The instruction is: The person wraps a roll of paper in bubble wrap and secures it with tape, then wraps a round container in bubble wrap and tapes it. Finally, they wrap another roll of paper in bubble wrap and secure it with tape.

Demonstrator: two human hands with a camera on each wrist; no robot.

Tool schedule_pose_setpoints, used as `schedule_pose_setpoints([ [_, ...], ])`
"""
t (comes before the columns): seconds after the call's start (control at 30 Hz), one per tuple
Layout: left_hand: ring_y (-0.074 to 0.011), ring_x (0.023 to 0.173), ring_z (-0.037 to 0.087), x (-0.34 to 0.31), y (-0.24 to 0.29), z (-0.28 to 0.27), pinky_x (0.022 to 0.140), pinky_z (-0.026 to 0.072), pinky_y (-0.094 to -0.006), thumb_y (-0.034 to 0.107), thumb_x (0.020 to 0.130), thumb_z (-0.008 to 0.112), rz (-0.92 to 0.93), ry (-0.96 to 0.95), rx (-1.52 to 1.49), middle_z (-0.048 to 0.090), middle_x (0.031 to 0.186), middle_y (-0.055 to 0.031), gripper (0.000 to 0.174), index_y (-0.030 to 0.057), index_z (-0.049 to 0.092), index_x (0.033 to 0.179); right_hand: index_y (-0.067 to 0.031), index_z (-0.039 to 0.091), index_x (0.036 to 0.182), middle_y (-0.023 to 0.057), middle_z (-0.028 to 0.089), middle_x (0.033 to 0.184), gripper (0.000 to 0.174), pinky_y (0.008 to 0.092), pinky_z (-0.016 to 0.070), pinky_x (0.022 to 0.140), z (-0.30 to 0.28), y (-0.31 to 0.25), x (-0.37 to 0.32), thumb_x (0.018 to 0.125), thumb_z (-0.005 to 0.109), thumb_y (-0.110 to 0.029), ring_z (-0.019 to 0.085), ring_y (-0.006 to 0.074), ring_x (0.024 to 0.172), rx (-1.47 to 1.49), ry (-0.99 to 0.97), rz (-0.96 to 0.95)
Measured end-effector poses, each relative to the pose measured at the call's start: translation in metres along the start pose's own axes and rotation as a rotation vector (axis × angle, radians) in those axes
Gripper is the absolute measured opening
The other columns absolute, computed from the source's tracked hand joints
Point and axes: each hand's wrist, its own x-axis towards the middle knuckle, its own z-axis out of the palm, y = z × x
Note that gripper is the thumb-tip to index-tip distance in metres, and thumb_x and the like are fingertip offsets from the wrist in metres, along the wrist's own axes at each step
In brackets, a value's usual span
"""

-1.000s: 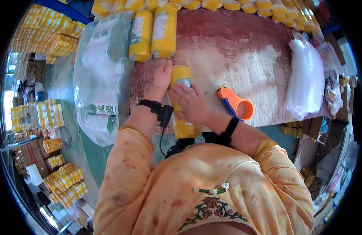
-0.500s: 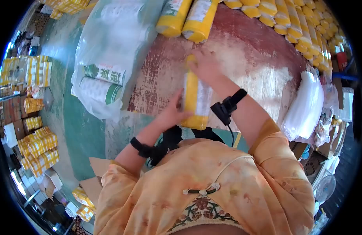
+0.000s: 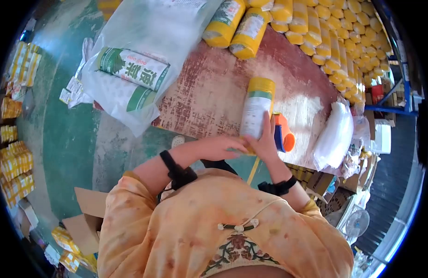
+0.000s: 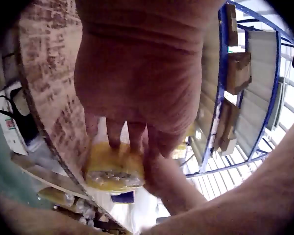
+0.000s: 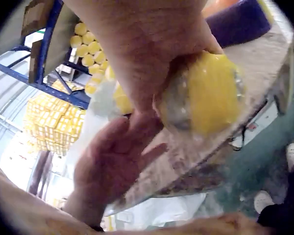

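A cylindrical pack (image 3: 256, 109) with a yellow wrap and a white and green label lies near the front edge of the worn red table (image 3: 195, 99). My right hand (image 3: 266, 144) holds its near end, with fingers along the right side and thumb toward the left. My left hand (image 3: 218, 147) reaches across from the left, its fingers extended at the same end. In the left wrist view those fingers overlap the pack's yellow end (image 4: 115, 171). An orange and blue tape dispenser (image 3: 283, 133) lies just right of the pack.
Two yellow packs (image 3: 247, 33) lie farther back, beside a large clear bag (image 3: 130, 92) of green and white packs. Many yellow packs (image 3: 343, 51) are stacked behind the table. Clear plastic bags (image 3: 333, 136) lie at the right edge; an open carton (image 3: 86, 217) stands at lower left.
The pack has turned so its label faces up, and it lies farther right in view. My right hand has moved from its far end to its near end. The head view has swung right.
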Motion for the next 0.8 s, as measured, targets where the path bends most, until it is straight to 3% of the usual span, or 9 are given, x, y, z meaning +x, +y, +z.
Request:
schedule_pose_setpoints([
  [0.07,-0.0233,0.114,0.050,0.013,0.020,-0.008,0.088,0.0455,-0.0307,0.010,0.085,0.057,-0.136,-0.254,-0.007,0.050,0.129,-0.0123,0.038,0.0100,0.052,0.123,-0.0053,0.005,0.143,0.0266,0.019,0.141,0.103,0.0387,0.0331,0.102,-0.005,0.006,-0.012,0.069,0.074,-0.024,0.030,0.0367,0.129,0.070,0.026,0.075],
  [0.17,-0.0203,0.107,0.054,0.018,0.007,-0.014,0.087,0.0457,-0.0328,0.015,0.088,0.055,-0.143,-0.134,0.108,0.058,0.115,-0.0114,0.033,0.0079,0.054,0.120,-0.0057,0.005,0.143,0.0229,0.031,0.135,0.101,0.0374,0.0361,0.099,0.002,0.036,0.000,0.070,0.073,-0.020,0.036,0.0317,0.126,0.403,0.038,0.178],
  [0.27,-0.0173,0.104,0.054,0.010,-0.011,-0.034,0.088,0.0440,-0.0340,0.021,0.089,0.056,-0.335,0.106,-0.281,0.058,0.111,-0.0092,0.036,0.0060,0.052,0.121,-0.0048,0.009,0.142,0.0173,0.039,0.130,0.093,0.0363,0.0381,0.097,-0.016,0.032,0.000,0.073,0.069,-0.017,0.039,0.0271,0.123,0.599,-0.046,0.207],
  [0.37,-0.0156,0.105,0.052,0.010,-0.019,-0.055,0.088,0.0431,-0.0342,0.025,0.090,0.054,-0.328,0.317,-0.401,0.055,0.114,-0.0070,0.043,0.0062,0.044,0.128,-0.0043,0.020,0.140,0.0150,0.044,0.129,0.079,0.0374,0.0401,0.095,-0.026,0.041,-0.014,0.077,0.066,-0.020,0.045,0.0284,0.119,1.202,-0.110,0.392],
  [0.47,-0.0171,0.109,0.048,0.021,0.014,-0.072,0.090,0.0424,-0.0331,0.026,0.092,0.051,-0.330,0.441,-0.429,0.051,0.119,-0.0066,0.047,0.0071,0.037,0.133,-0.0045,0.032,0.136,0.0139,0.049,0.127,0.069,0.0401,0.0416,0.095,-0.027,0.045,-0.059,0.079,0.064,-0.028,0.049,0.0309,0.115,1.965,-0.254,0.543],
  [0.57,-0.0186,0.111,0.047,0.042,0.035,-0.074,0.088,0.0438,-0.0334,0.027,0.093,0.049,-0.353,0.605,-0.678,0.048,0.123,-0.0075,0.047,0.0067,0.035,0.133,-0.0038,0.038,0.133,0.0144,0.051,0.126,0.068,0.0436,0.0418,0.096,-0.014,0.027,-0.077,0.079,0.064,-0.036,0.050,0.0327,0.114,2.127,-0.352,0.296],
  [0.67,-0.0190,0.105,0.051,0.064,0.036,-0.071,0.083,0.0457,-0.0331,0.031,0.091,0.052,-0.182,0.534,-0.926,0.051,0.119,-0.0087,0.047,0.0054,0.040,0.129,-0.0032,0.036,0.134,0.0140,0.049,0.128,0.071,0.0443,0.0408,0.097,0.006,0.033,-0.077,0.078,0.064,-0.037,0.049,0.0314,0.115,2.122,-0.417,0.330],
  [0.8,-0.0178,0.094,0.057,0.073,0.029,-0.078,0.079,0.0468,-0.0301,0.028,0.090,0.053,-0.088,0.719,-1.014,0.058,0.107,-0.0080,0.039,0.0017,0.049,0.119,-0.0028,0.035,0.134,0.0151,0.047,0.131,0.068,0.0436,0.0369,0.101,-0.004,-0.015,-0.070,0.082,0.060,-0.039,0.048,0.0305,0.118,2.052,-0.648,0.357],
])
